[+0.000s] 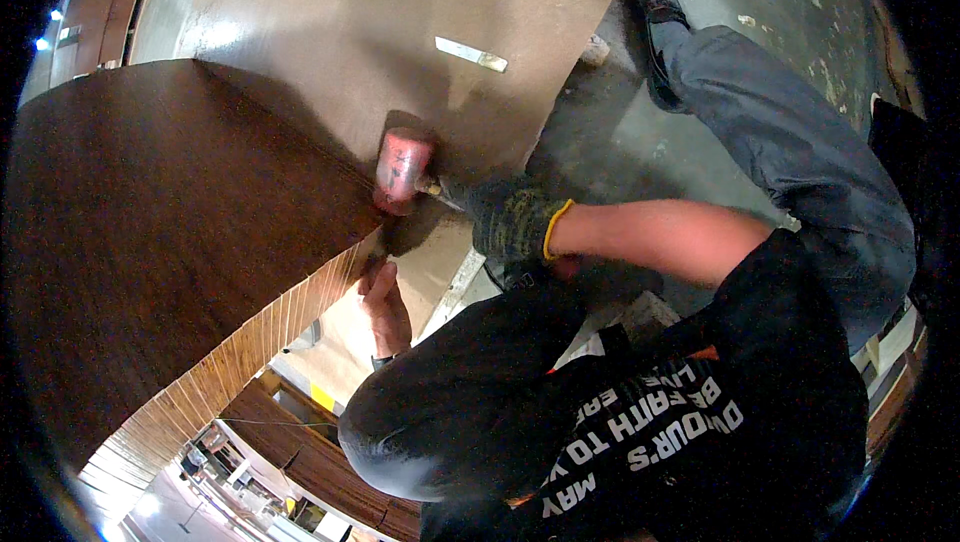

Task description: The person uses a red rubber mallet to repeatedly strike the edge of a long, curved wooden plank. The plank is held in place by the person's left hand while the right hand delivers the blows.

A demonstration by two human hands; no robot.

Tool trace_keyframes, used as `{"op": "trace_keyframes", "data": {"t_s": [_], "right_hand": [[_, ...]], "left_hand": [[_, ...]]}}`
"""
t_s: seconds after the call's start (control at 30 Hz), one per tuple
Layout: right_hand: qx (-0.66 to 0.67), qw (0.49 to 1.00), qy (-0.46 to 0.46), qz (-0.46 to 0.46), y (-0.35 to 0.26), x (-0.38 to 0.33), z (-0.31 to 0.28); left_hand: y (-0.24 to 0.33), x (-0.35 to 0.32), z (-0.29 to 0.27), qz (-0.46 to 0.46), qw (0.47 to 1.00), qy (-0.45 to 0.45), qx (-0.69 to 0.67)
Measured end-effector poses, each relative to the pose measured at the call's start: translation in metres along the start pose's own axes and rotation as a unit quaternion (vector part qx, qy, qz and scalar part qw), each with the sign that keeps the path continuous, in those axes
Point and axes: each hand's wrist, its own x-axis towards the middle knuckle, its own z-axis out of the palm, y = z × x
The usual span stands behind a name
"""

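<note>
My right hand (505,222), in a dark knit glove with a yellow cuff, is closed round the handle of a mallet with a red head (403,172). The mallet head is at the corner of a large dark brown wood-grain panel (180,212); whether it touches cannot be told. Pale, closely slatted wood (230,347) forms the panel's curved edge. Just below that corner is my bare left hand (385,307), a dark band at its wrist. Its fingers are curled together close to the panel's end, and what they hold, if anything, is hidden.
Beyond the panel lies a wide brown sheet (290,2), with a small pale flat strip (470,54) on it. My left knee (400,442) is bent close to my left hand. My right leg (800,122) stretches over the grey floor (640,157). Brown panels (320,462) stand at lower left.
</note>
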Motion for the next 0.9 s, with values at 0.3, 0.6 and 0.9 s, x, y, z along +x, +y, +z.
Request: {"op": "trace_keyframes", "data": {"t_s": [0.3, 0.6, 0.9], "right_hand": [[-0.004, 0.998, 0.055, -0.028, 0.005, 0.003, 0.022], [-0.025, 0.991, 0.113, -0.061, 0.008, 0.013, 0.022], [-0.015, 0.995, 0.098, -0.003, 0.005, 0.007, 0.014]], "left_hand": [[0.003, -0.002, 0.005, 0.018, 0.999, -0.008, 0.028], [0.003, 0.001, 0.003, 0.007, 1.0, -0.007, 0.029], [0.003, -0.003, 0.007, 0.033, 0.999, 0.005, -0.004]]}}
